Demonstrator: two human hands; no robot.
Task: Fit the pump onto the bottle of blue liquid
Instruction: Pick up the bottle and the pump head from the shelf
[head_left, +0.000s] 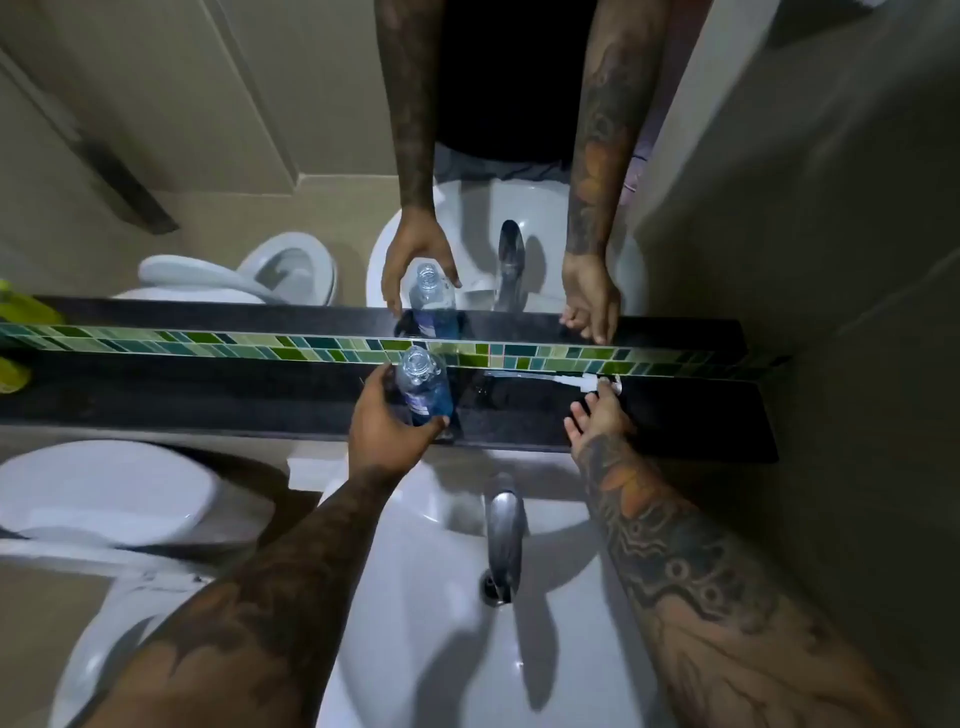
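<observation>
A clear bottle (423, 388) with blue liquid in its lower half stands upright on the black shelf (208, 400), its neck open with no cap. My left hand (382, 421) is wrapped around the bottle from the left and front. The white pump (576, 381) lies flat on the shelf against the green mosaic strip, its thin tube pointing left. My right hand (597, 415) rests on the shelf with its fingertips touching the pump's head; whether the fingers grip it cannot be told. A mirror above repeats both hands and the bottle.
Below the shelf is a white washbasin (441, 597) with a chrome tap (504, 530). A toilet cistern lid (98, 488) is at the left. A yellow-green object (10, 374) sits at the shelf's far left. A wall (857, 364) closes the right side.
</observation>
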